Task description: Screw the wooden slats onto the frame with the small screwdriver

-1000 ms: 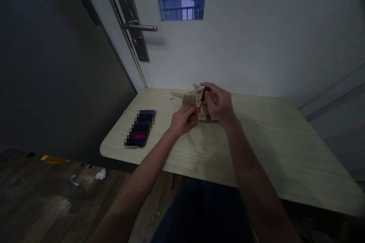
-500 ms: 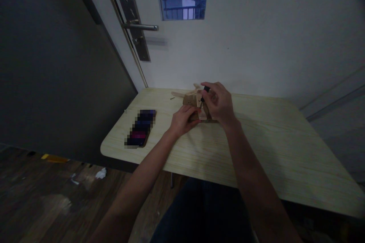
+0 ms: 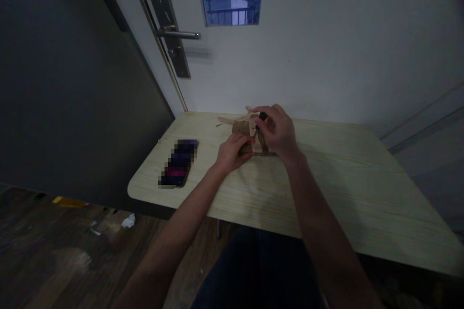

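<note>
A small wooden model (image 3: pixel 242 128) stands on the pale wooden table (image 3: pixel 326 188), near its far edge. My left hand (image 3: pixel 230 152) is closed on the model's lower left part and steadies it. My right hand (image 3: pixel 277 130) pinches a small black-handled screwdriver (image 3: pixel 259 119) whose tip points down into the model. A thin wooden stick (image 3: pixel 225 119) juts out of the model to the left.
A blurred phone (image 3: pixel 178 169) lies on the table's left part. Behind the table is a white wall, with a door and its metal handle (image 3: pixel 177 35) to the left. Scraps of litter (image 3: pixel 127 221) lie on the dark wooden floor below.
My right hand has turned slightly on the screwdriver, so less of the black handle shows. My left hand and the model have stayed in place.
</note>
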`<state>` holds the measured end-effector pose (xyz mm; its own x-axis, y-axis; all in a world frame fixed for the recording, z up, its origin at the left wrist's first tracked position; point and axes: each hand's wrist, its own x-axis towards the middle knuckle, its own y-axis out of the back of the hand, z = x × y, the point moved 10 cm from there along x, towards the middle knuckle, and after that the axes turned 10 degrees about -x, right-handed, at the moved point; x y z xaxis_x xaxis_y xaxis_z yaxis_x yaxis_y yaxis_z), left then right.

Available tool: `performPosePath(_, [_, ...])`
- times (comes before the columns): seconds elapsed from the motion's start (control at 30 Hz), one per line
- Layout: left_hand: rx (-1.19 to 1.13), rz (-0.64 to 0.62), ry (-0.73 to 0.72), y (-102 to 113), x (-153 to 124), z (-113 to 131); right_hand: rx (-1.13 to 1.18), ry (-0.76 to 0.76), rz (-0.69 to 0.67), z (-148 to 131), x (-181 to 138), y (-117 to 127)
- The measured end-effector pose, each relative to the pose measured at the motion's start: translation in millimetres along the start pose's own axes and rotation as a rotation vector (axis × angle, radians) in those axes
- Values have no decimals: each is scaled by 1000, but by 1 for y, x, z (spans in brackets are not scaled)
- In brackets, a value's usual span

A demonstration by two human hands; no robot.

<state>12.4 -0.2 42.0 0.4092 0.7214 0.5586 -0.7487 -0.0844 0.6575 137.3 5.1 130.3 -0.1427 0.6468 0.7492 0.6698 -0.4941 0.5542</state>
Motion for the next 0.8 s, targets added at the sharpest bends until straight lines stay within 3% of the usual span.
performPosePath(0.23, [-12, 7, -28, 1, 0, 1, 158, 58, -9, -4, -1, -4])
performPosePath(0.43, [-2, 2, -22, 0, 0, 1, 126, -76, 69, 11, -1, 2])
performPosePath(0.6, [0, -3, -10, 0, 0, 0, 17, -10, 66, 4, 1, 4])
performPosePath(0.8, [2, 0, -22, -1, 0, 0, 138, 15, 19, 1, 0, -2])
